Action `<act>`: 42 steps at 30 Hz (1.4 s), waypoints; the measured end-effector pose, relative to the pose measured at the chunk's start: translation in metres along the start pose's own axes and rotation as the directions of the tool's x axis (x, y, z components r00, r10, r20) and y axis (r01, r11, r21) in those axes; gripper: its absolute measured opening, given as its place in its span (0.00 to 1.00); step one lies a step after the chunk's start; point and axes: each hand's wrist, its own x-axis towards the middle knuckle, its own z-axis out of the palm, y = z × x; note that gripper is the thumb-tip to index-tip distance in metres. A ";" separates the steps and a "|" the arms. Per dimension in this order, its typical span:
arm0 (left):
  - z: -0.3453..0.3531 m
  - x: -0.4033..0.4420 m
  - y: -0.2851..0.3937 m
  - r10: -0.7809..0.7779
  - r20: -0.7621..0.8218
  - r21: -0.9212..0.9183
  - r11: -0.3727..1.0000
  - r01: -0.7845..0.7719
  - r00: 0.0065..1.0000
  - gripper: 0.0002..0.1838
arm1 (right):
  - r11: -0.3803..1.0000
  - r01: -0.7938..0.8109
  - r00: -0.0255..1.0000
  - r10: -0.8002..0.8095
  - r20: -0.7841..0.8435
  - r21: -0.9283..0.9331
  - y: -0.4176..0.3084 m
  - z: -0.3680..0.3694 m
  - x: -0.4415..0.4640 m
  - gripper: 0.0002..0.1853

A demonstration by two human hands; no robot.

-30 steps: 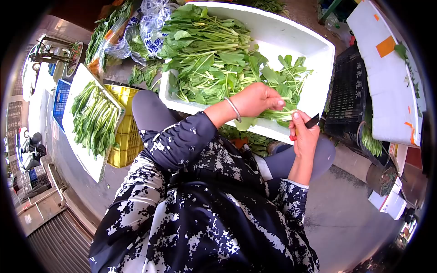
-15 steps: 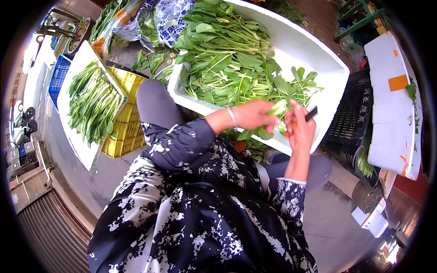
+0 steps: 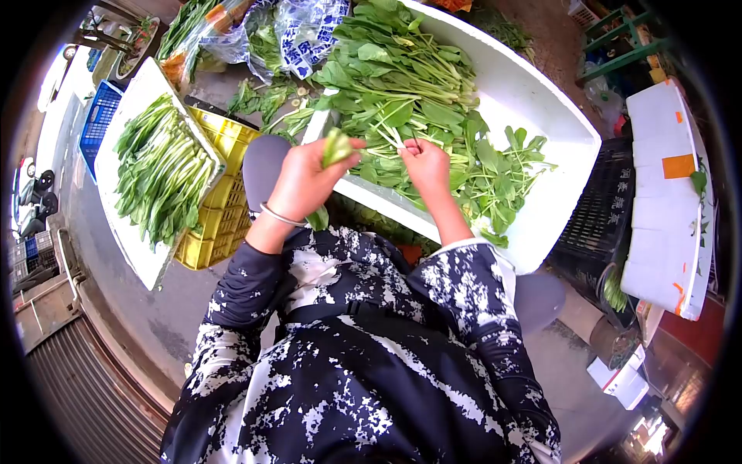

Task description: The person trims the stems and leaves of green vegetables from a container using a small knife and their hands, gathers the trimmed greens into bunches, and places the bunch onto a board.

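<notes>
My left hand (image 3: 304, 179), with a bracelet at its wrist, is closed round a green stalk (image 3: 336, 148) whose leaves hang below it, left of the near edge of the white foam box (image 3: 541, 85). Over the greens in that box, my right hand (image 3: 427, 168) is closed at a pale stem, with a small dark part of the knife (image 3: 415, 142) showing by its fingers. Leafy greens (image 3: 410, 85) fill the box's left and middle, and looser sprigs (image 3: 506, 182) lie to the right.
Trimmed greens (image 3: 162, 174) lie on a white foam lid (image 3: 124, 246) over a yellow crate (image 3: 220, 220) at the left. A blue crate (image 3: 97, 124) is behind it. Plastic bags (image 3: 297, 35) lie at the top; a black crate (image 3: 597, 205) and white box (image 3: 665, 193) stand right.
Both hands have moved apart and to the left. My left hand has carried its stalk out past the box's edge, and my right hand has reached over the piled greens. The view has shifted slightly.
</notes>
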 end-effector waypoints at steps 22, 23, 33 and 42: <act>0.097 0.020 0.014 0.059 0.344 0.164 0.979 -0.122 0.937 0.13 | 0.486 -0.246 0.966 0.049 0.254 0.839 -0.026 -0.103 -0.097 0.22; 0.098 0.020 0.008 0.079 0.343 0.080 0.990 -0.114 0.936 0.13 | 0.443 -0.274 0.957 0.040 0.287 0.854 -0.027 -0.103 -0.096 0.21; 0.091 0.011 -0.020 0.020 0.291 -0.052 0.999 -0.005 0.957 0.12 | 0.494 -0.498 0.851 0.118 0.512 0.713 -0.012 -0.087 -0.066 0.21; 0.051 0.014 -0.016 0.025 0.428 -0.274 0.956 0.103 0.904 0.12 | 0.929 -0.370 0.924 0.369 0.100 -0.008 0.001 -0.027 0.012 0.24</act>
